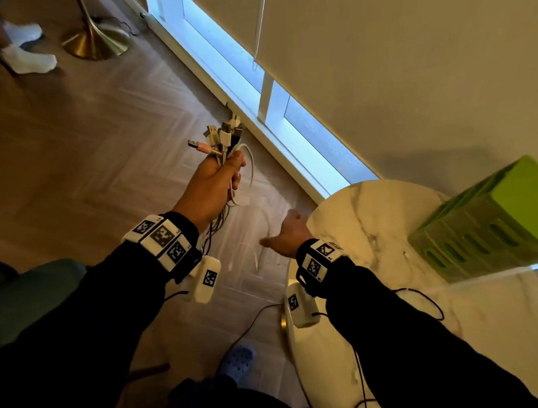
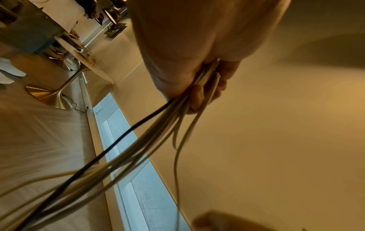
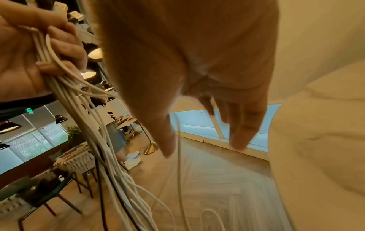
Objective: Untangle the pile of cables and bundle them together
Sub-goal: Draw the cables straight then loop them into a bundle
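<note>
My left hand [image 1: 224, 178] is raised over the wooden floor and grips a bundle of cables [image 1: 224, 136], mostly white with a black and a pink one. Their plugs stick out above the fist. In the left wrist view the cables [image 2: 138, 140] trail down from the curled fingers [image 2: 197, 96]. My right hand [image 1: 279, 231] hangs lower, beside the table edge, with fingers spread and holding nothing. The right wrist view shows that hand [image 3: 203, 140] with straight fingers, one thin white cable [image 3: 178, 164] hanging just past the thumb, and the hanging bundle [image 3: 94, 132] to the left.
A round marble table [image 1: 374, 228] stands at right with a green slotted box [image 1: 491, 220] on it. A low window [image 1: 287, 123] runs along the wall. Far left are a brass table base [image 1: 94, 40] and another person's feet in white socks [image 1: 28, 58]. My blue clog [image 1: 237, 362] is below.
</note>
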The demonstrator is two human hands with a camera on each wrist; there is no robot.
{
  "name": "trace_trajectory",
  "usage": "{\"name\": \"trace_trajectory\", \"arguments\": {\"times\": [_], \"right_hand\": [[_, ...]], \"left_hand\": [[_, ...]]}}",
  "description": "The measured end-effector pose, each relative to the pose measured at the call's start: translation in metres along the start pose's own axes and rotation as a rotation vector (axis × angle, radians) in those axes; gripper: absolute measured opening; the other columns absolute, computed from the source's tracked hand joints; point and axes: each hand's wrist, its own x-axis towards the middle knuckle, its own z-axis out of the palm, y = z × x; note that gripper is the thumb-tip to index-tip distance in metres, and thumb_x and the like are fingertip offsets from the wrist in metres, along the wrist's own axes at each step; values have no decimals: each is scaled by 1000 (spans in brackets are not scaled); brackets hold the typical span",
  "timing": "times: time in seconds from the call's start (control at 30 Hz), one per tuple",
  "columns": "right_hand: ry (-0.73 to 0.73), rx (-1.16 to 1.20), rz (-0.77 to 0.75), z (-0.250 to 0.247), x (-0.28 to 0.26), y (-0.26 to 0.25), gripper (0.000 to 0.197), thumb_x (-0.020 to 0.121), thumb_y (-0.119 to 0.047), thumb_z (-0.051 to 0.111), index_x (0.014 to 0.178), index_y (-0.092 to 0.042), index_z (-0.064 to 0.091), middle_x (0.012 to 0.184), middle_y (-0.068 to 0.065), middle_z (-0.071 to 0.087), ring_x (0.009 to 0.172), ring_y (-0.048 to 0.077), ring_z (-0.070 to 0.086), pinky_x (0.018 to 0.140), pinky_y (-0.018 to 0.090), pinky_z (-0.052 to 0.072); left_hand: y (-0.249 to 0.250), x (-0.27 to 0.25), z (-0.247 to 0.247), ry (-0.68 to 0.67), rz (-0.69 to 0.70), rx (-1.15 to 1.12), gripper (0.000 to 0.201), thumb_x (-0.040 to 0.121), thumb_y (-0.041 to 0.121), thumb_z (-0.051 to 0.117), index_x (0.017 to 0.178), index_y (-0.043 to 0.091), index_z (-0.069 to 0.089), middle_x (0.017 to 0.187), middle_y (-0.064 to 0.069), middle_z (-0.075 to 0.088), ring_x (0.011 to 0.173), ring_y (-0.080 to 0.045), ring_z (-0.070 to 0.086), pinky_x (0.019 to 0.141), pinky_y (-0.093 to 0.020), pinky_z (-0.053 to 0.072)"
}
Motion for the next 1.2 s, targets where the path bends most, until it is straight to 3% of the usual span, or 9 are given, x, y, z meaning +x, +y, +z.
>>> {"name": "trace_trajectory", "arguments": {"times": [0.1,0.2,0.3,0.4,0.53,0.77,0.93,1.1,1.2], "right_hand": [[312,116,-274,-10,-6,-4,124,72,-39,86,157,-17,-1,165,7,2,151,29,13,121,40,22],[-33,242,-474,-9,-17,-16,129,76,-36,85,155,-29,-17,159,12,34,143,27,38,119,44,29],[-225,439,-467,-3,-25,-22,116,93,-25,71,151,-25,-29,120,14,69,107,25,69,101,39,51],[-33,509,-457,2,-22,-14,75,104,-21,51,155,-24,-4,88,5,72,85,21,73,86,36,59],[70,733,-231,-2,-4,18,37,104,-15,47,139,-18,35,89,9,72,91,29,72,83,44,61],[-378,-519,9,-8,-18,43,53,92,-49,65,121,-5,62,115,8,66,99,24,60,80,31,47],[-45,10,-286,-33,-26,12,105,77,-59,76,155,-15,21,159,10,32,142,27,37,115,42,36],[-69,621,-643,-45,-49,-44,46,100,-12,55,142,-12,38,141,7,51,128,15,51,110,33,44],[14,761,-621,-45,-62,-55,25,106,-10,36,126,-20,47,122,7,60,108,15,59,100,25,49]], "left_hand": [[-6,-6,4,-33,-41,8,26,103,43,51,85,28,62,78,2,50,73,-14,49,68,-32,39],[-3,-11,14,-33,-71,32,24,103,45,48,89,30,60,87,0,62,97,-28,62,80,-39,47],[0,-11,19,-69,-64,59,24,104,46,46,90,31,59,107,-35,53,104,-47,53,87,-60,49],[-2,-1,15,-44,-36,63,29,102,51,45,88,29,57,67,-2,44,57,-17,45,55,-35,38],[-3,16,4,65,-49,-35,31,105,47,43,87,23,52,62,12,35,52,-5,33,48,-22,28],[14,17,7,-36,-3,-125,35,108,37,39,79,19,44,62,9,36,55,-8,30,52,-28,21],[15,8,23,-156,-18,-24,35,108,41,37,79,21,41,62,10,37,61,-10,41,65,-31,36],[14,0,38,-263,62,393,37,107,45,37,138,31,51,124,0,54,120,-15,48,106,-35,36],[18,6,35,-291,179,470,23,99,57,42,119,55,54,119,-4,53,121,-24,49,108,-48,41]]}}
